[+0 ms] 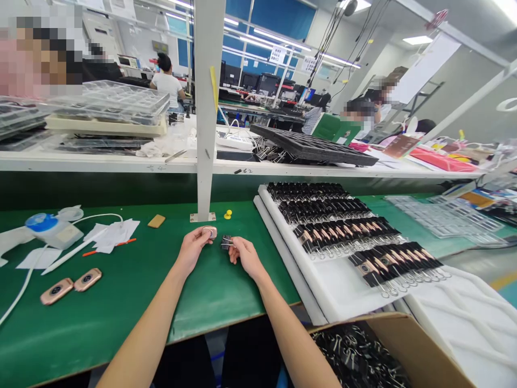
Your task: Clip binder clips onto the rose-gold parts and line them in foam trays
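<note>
Between the fingers of my left hand [194, 247] is a small rose-gold device [210, 232] with a dark round spot on its face. My right hand [245, 254] pinches a black binder clip [226, 242] by its wire handles, a short gap to the right of the device. Two more rose-gold devices [88, 279] lie at the left of the green table mat [218, 302]. To the right, a white foam tray [331, 275] carries rows of black binder clips [323, 209], several of them clamped on rose-gold devices.
A cardboard box [407, 323] of loose binder clips stands below the tray. A white post [205, 134] rises just beyond my hands. At left are a blue-capped bottle [60, 230], papers [111, 236] and a white cable [25, 285]. A shelf [121, 163] spans the back.
</note>
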A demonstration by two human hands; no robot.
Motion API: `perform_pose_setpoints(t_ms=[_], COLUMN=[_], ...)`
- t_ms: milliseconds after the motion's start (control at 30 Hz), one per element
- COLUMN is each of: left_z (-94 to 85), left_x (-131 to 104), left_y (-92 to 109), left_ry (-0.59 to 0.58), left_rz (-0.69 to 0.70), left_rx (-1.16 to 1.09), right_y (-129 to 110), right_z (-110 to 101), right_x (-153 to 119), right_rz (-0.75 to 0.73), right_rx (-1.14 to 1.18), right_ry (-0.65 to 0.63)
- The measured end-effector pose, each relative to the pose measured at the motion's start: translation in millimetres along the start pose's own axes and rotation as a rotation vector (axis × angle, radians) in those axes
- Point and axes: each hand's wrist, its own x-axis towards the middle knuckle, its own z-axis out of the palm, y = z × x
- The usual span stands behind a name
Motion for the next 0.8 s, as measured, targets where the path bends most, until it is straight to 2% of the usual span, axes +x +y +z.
perform_pose_setpoints(t_ms=[233,533,800], left_z=[-0.1,-0.5,1.3], left_x=[-1,0,1], left_y=[2,-3,-6], left_ry=[0.018,0.007,0.015], left_rz=[-0.062,-0.087,-0.077], left_rx=[-0.067,-0.013,0.0], right_y=[4,12,6], right_z=[-1,-8,-7], right_x=[-3,4,0], right_rz=[-0.062,-0.099,-0.09], right_rx=[-0.13,-0.075,-0.014], right_ry=[-0.012,0.063,0.019])
